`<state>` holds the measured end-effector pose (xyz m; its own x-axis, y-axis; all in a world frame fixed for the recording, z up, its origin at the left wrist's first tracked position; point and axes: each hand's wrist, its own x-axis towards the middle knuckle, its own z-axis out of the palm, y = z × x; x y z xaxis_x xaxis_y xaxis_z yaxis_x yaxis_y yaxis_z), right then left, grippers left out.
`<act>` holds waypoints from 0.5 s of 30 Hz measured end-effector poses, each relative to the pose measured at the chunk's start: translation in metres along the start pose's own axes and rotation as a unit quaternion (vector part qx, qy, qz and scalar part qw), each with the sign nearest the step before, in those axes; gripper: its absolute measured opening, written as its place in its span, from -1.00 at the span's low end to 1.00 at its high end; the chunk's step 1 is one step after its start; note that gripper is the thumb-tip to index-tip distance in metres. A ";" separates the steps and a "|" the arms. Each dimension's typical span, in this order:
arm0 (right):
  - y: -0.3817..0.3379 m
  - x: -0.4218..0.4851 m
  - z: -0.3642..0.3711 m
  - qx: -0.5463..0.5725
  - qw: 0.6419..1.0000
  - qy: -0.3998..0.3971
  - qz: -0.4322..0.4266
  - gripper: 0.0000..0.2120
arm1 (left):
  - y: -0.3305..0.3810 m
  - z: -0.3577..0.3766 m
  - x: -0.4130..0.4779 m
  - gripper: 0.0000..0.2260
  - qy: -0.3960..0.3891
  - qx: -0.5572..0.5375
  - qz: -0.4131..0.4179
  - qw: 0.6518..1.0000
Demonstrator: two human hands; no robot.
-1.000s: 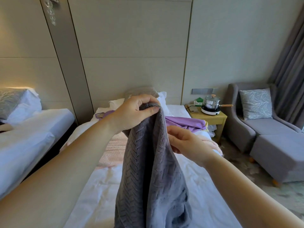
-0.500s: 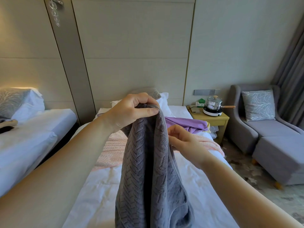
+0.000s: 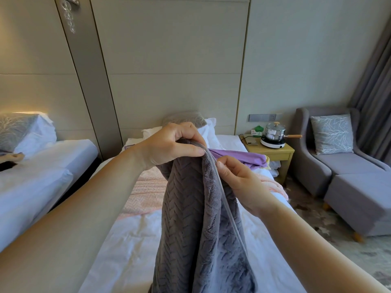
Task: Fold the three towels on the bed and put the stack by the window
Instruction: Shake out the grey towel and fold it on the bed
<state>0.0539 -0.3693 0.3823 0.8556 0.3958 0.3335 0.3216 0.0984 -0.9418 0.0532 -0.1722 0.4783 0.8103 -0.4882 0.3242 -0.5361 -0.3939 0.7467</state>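
Head view: left hand (image 3: 169, 144) grips gray towel (image 3: 198, 225) by its top edge, fingers curled over the hem; right hand (image 3: 239, 182) pinches the same hem just below. Towel hangs over bed (image 3: 131, 246). Pink towel (image 3: 146, 193) and purple towel (image 3: 241, 156) lie behind.

Single view, head-worn wide-angle camera: looks forward and slightly down along the bed (image 3: 131, 250) toward the panelled wall (image 3: 169, 70). Left hand (image 3: 169, 144), right hand (image 3: 241, 182) and grey towel (image 3: 190, 229) lie close to the lens; wall lines bow, probably from lens distortion.
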 end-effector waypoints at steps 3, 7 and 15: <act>-0.001 0.001 -0.003 0.009 1.000 0.013 0.002 -0.84 | -0.002 -0.001 0.000 -0.94 0.004 0.005 -0.010 1.000; -0.002 0.007 -0.008 -0.098 0.988 0.118 -0.035 -0.83 | -0.008 0.000 0.003 -0.90 0.023 0.112 -0.008 0.993; -0.007 0.010 -0.010 -0.311 0.947 0.061 -0.054 -0.46 | 0.000 0.011 0.013 -0.92 0.178 0.259 0.072 0.947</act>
<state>0.0644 -0.3753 0.3930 0.8328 0.3018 0.4641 0.5535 -0.4404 -0.7069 0.0609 -0.1869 0.4758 0.6992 -0.3082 0.6450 -0.6163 -0.7171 0.3254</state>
